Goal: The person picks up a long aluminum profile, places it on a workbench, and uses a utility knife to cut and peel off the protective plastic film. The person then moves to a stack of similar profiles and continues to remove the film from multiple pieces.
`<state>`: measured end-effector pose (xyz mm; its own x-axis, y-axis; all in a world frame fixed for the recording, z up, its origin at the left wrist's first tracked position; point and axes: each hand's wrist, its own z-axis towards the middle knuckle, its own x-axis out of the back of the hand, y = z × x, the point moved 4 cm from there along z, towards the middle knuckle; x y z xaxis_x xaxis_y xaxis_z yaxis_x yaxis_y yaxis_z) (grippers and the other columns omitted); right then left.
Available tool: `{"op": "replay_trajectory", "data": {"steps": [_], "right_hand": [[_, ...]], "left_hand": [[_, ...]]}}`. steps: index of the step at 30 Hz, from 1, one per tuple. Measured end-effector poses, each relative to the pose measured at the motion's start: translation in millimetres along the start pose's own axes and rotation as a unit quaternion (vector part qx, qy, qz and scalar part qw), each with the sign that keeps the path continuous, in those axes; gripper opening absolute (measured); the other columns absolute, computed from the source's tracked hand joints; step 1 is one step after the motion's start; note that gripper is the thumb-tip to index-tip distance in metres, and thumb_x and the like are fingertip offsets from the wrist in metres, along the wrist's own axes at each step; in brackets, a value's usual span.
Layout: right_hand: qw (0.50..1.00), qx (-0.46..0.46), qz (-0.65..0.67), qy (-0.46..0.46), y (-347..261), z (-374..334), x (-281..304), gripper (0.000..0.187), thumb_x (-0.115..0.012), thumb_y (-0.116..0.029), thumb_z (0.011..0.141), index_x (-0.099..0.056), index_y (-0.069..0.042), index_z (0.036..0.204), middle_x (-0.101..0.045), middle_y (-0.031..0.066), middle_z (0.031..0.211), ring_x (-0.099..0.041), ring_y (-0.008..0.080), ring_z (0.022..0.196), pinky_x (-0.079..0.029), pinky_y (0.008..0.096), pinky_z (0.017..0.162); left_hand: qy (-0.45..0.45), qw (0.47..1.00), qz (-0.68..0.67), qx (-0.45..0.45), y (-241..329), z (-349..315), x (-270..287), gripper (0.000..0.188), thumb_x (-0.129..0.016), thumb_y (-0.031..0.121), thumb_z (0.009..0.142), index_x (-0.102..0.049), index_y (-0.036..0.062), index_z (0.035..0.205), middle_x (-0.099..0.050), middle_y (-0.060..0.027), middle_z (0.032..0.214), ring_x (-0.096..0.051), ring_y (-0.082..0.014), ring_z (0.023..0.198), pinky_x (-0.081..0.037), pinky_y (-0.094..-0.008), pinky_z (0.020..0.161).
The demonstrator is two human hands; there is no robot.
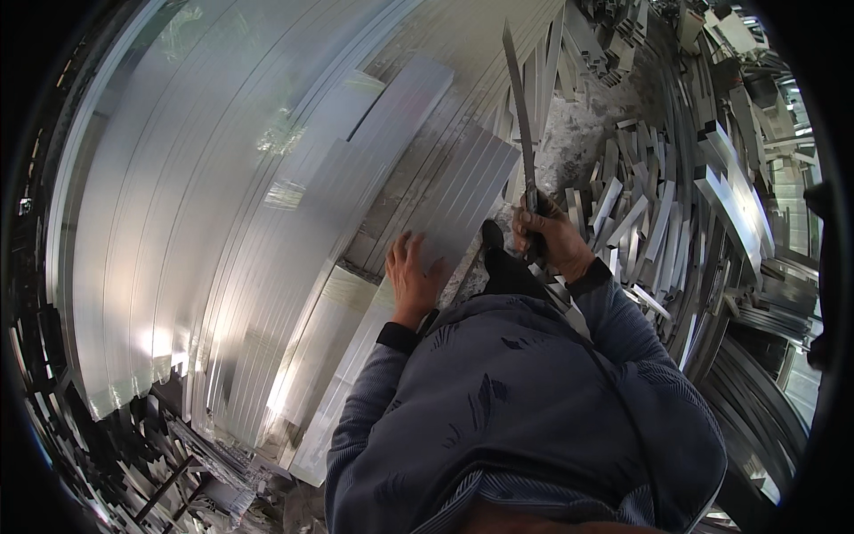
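Observation:
My right hand [550,238] is closed around a long thin metal strip [520,116] that stands almost upright and reaches far up the picture. My left hand [411,276] lies flat, fingers spread, on the near end of a bundle of long pale aluminium profiles [454,200] leaning at a slant. Both of my grey sleeves come in from below. A dark shoe tip [492,236] shows between the hands.
Large stacks of long shiny aluminium profiles [205,222] fill the left and centre. A heap of short cut-off metal pieces [636,209] lies on the right, with more bars [738,205] beyond. Dark racks and scraps [169,472] sit at lower left.

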<state>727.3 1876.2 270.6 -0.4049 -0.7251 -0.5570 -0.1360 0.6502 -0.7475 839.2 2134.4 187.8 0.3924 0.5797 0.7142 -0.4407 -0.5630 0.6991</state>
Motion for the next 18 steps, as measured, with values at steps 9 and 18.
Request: {"op": "replay_trajectory", "data": {"steps": [9, 18], "right_hand": [[0.98, 0.062, 0.088, 0.17, -124.0, 47.7, 232.3, 0.01, -0.064, -0.009, 0.108, -0.057, -0.008, 0.115, -0.065, 0.0088, 0.091, -0.064, 0.0199, 0.077, -0.055, 0.039, 0.064], [0.972, -0.011, -0.084, 0.22, -149.4, 59.0, 341.8, 0.015, -0.058, -0.01, 0.107, -0.051, -0.004, 0.12, -0.064, 0.009, 0.089, -0.063, 0.0166, 0.069, -0.053, 0.0344, 0.059]], "left_hand": [[0.105, 0.951, 0.223, 0.187, -16.7, 33.4, -96.4, 0.06, -0.066, 0.041, 0.098, -0.058, 0.0058, 0.146, -0.057, -0.0191, 0.15, -0.048, -0.0388, 0.142, -0.03, -0.0539, 0.12], [0.098, 0.939, 0.244, 0.223, -14.9, 43.5, -109.7, 0.052, -0.063, 0.036, 0.099, -0.062, 0.0051, 0.141, -0.064, -0.0165, 0.14, -0.055, -0.037, 0.134, -0.035, -0.053, 0.118]]}}
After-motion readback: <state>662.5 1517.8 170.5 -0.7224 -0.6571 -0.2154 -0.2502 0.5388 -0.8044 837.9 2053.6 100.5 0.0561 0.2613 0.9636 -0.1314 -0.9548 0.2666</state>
